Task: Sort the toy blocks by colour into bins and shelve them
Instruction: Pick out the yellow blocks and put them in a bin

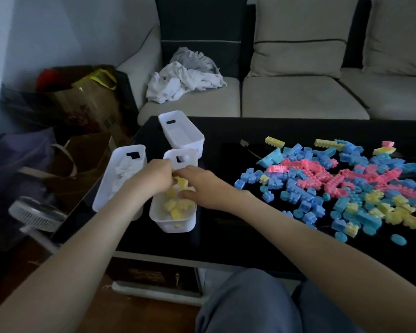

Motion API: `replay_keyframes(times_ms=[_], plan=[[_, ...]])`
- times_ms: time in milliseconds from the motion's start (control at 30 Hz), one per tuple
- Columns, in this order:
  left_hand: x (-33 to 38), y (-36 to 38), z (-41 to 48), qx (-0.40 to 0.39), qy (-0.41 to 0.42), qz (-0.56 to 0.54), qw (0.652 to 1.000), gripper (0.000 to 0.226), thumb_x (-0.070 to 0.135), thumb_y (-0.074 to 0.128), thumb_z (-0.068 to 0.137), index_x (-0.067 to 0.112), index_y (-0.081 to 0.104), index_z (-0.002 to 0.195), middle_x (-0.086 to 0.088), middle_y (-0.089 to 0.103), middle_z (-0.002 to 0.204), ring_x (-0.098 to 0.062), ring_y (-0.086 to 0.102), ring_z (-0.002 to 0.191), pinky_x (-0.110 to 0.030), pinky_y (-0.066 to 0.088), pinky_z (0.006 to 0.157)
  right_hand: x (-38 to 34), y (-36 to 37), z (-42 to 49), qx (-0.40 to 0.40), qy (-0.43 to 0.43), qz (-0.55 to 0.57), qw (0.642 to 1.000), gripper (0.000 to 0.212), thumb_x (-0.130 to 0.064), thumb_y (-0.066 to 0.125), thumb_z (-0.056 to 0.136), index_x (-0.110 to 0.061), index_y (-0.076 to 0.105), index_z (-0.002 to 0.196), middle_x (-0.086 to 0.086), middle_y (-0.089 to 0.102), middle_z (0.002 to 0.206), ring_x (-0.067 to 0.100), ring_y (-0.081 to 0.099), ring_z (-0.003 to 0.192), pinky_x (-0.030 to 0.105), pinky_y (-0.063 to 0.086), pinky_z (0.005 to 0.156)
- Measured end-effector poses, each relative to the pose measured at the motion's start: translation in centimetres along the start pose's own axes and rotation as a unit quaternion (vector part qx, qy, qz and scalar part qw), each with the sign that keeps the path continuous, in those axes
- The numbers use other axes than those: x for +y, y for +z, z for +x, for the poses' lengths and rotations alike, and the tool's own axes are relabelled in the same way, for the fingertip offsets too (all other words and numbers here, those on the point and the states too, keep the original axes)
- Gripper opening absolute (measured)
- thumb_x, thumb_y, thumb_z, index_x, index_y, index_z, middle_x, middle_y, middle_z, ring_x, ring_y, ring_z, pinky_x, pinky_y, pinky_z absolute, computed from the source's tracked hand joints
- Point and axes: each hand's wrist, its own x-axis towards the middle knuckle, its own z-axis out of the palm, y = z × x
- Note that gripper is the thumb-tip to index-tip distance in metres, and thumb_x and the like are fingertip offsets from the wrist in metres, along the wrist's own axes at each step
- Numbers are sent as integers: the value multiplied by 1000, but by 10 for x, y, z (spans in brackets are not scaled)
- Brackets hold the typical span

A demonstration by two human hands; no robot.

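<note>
– While my left hand (pixel 154 176) and right hand (pixel 198 186) meet at centre left of the frame, each pinches one end of a yellow block piece (pixel 181 182), fingers curled on it. I judge I am pulling joined blocks apart so they drop loose.

– Why hold it just there?

– It hangs straight over the bin of yellow blocks (pixel 173 228), so whatever comes free falls in with its own colour. Just left of that sits the bin of white blocks (pixel 101 200); whether the two touch, I cannot tell. Behind both, toward upper centre, the third bin (pixel 187 140) looks empty, likely meant for pink or blue.

– And the other blocks?

– An unsorted pile (pixel 334 183) of blue, pink and yellow spreads over the right half of the black table (pixel 221 236), well apart from the bins, so I reckon the sorting is at an early stage. Beyond the table stands a sofa (pixel 298 97) with crumpled laundry (pixel 185 80) on its seat.
</note>
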Motion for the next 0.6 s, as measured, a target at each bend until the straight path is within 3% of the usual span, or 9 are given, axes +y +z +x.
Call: replay_keyframes(times_ms=[100, 167, 300, 367, 467, 600], plan=[[7, 1, 0, 23, 23, -22, 999, 39, 27, 55, 92, 9, 44, 124, -5, 52, 89, -23, 55, 84, -31, 42, 66, 23, -16, -14, 77, 8, 14, 997, 42, -19, 57, 91, -16, 49, 132, 3, 53, 124, 19, 51, 112, 41, 40, 99], [15, 4, 2, 65, 25, -47, 996, 44, 22, 53, 92, 11, 32, 130, -11, 51, 107, -26, 54, 87, -35, 44, 66, 49, -33, -24, 105, 74, -45, 991, 37, -18, 52, 92, -16, 50, 129, 4, 54, 124, 21, 50, 114, 42, 40, 99], [48, 0, 3, 162, 67, -90, 980, 43, 13, 51, 94, 7, 29, 130, -18, 50, 111, -29, 50, 82, -32, 36, 58, 102, -61, -54, 69, 234, -207, 947, 27, -20, 46, 91, -14, 54, 117, 6, 55, 120, 26, 44, 116, 40, 31, 96], [72, -2, 6, 196, 85, -109, 971, 55, 15, 54, 94, 7, 23, 138, -18, 50, 114, -32, 56, 87, -38, 44, 65, 115, -65, -63, 17, 262, -254, 931, 28, -26, 51, 90, -14, 52, 115, 7, 54, 120, 27, 42, 118, 41, 29, 98], [109, -8, 18, 192, 126, -129, 965, 63, 15, 56, 93, 8, 18, 143, -18, 46, 124, -33, 57, 102, -40, 48, 77, 124, -63, -61, -7, 253, -253, 934, 26, -23, 56, 88, -14, 52, 112, 7, 56, 117, 27, 46, 114, 40, 31, 97], [143, -11, 46, 131, 191, -80, 970, 45, 21, 54, 95, 6, 39, 134, -15, 45, 131, -31, 48, 117, -38, 43, 90, 138, -62, -55, -20, 269, -186, 945, 19, -20, 51, 88, -21, 50, 107, 8, 53, 111, 30, 46, 108, 39, 35, 90]])
